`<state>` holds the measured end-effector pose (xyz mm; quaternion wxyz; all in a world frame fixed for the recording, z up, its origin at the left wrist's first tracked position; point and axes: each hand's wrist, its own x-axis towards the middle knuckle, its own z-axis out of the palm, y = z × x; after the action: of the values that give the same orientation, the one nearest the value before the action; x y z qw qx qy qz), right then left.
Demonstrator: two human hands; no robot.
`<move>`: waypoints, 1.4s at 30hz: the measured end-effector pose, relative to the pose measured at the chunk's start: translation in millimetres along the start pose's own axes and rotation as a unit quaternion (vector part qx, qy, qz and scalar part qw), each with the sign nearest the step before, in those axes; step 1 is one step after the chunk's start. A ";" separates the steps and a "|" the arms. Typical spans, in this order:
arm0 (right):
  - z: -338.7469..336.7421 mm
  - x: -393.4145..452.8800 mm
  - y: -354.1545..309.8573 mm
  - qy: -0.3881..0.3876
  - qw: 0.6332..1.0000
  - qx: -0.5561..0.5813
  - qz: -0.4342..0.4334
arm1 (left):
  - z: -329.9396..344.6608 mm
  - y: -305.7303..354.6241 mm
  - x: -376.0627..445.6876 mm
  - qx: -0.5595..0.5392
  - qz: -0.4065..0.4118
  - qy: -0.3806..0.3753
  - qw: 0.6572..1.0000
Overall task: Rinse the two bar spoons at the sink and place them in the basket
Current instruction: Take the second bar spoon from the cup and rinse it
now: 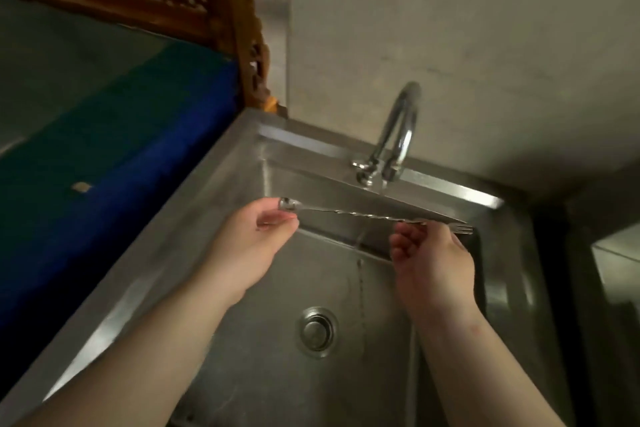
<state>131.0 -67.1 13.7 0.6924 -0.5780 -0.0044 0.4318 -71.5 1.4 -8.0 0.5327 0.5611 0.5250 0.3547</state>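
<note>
A long twisted metal bar spoon [360, 214] lies level over the steel sink [221, 191], held at both ends. My left hand [254, 243] pinches the bowl end at the left. My right hand [429, 263] grips the shaft near the forked end, which sticks out to the right. A thin stream of water falls from the curved tap [398, 135] past the spoon's shaft and down into the basin. I see only one bar spoon. No basket is in view.
The sink drain [317, 331] sits in the basin floor below my hands. A blue and green surface [114, 149] lies left of the sink, with a carved wooden frame [221, 21] behind it. A plain wall rises behind the tap.
</note>
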 end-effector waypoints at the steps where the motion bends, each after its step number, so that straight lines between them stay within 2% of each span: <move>1: -10.8 9.5 -0.2 0.018 1.000 0.004 0.004 | 15.3 -3.2 6.3 -0.005 -0.006 -0.007 1.000; 5: -44.8 39.2 8.5 0.078 0.993 0.061 0.059 | 69.3 -13.1 30.1 -0.068 -0.043 -0.004 0.997; 8: -58.3 53.9 27.3 0.110 0.977 0.119 0.138 | 100.9 -12.3 44.5 -0.114 -0.066 0.011 0.991; 10: -62.1 61.7 44.6 0.122 0.962 0.139 0.202 | 117.3 -10.7 52.5 -0.097 -0.048 0.016 0.994; 12: -64.8 65.3 60.4 0.109 0.954 0.117 0.255 | 128.3 -10.2 57.0 -0.050 -0.008 0.002 0.999; 14: -65.1 66.3 71.2 0.087 0.958 0.020 0.274 | 133.5 -10.9 59.0 0.007 0.032 -0.024 0.999; 15: -64.2 65.7 74.0 0.077 0.964 -0.054 0.249 | 135.0 -12.0 60.0 0.040 0.049 -0.032 0.997; 16: -61.5 65.4 74.7 0.065 0.970 -0.140 0.187 | 135.4 -12.5 61.0 0.069 0.063 -0.036 0.995; 18: -52.4 64.3 70.1 0.015 0.958 -0.286 -0.002 | 135.8 -12.7 61.9 0.103 0.083 -0.039 0.990; 19: -46.1 63.5 65.3 -0.032 0.944 -0.318 -0.080 | 136.0 -12.8 61.9 0.117 0.094 -0.041 0.988; 21: -32.4 63.9 56.3 -0.137 0.928 -0.315 -0.144 | 136.1 -10.8 60.8 0.158 0.125 -0.034 0.979; 23: -19.4 65.7 50.0 -0.196 0.932 -0.273 -0.134 | 135.9 -8.2 60.2 0.163 0.131 -0.019 0.978; 24: -13.5 66.8 48.0 -0.202 0.939 -0.248 -0.127 | 135.5 -6.5 60.9 0.129 0.112 -0.019 0.985; 27: -3.5 70.0 49.4 -0.175 0.952 -0.208 -0.141 | 132.6 -1.8 63.3 -0.002 0.032 -0.065 0.997; 31: 2.2 73.0 54.3 -0.149 0.963 -0.169 -0.147 | 130.1 -4.2 61.5 -0.055 0.012 -0.130 0.990; 36: 5.6 70.8 60.9 -0.156 0.971 -0.149 -0.101 | 136.7 -9.7 56.3 -0.132 -0.041 -0.097 0.986; 39: 2.9 68.8 65.3 -0.169 0.967 -0.154 -0.110 | 137.3 -10.7 56.5 -0.092 -0.017 -0.081 0.992; 42: 5.7 68.1 64.1 -0.190 0.961 -0.152 -0.131 | 133.6 -9.9 56.1 -0.103 -0.008 -0.074 0.992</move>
<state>132.8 -24.1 -69.5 0.6333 -0.5780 -0.2776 0.4334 65.4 24.4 -50.8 0.6276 0.5236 0.4496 0.3603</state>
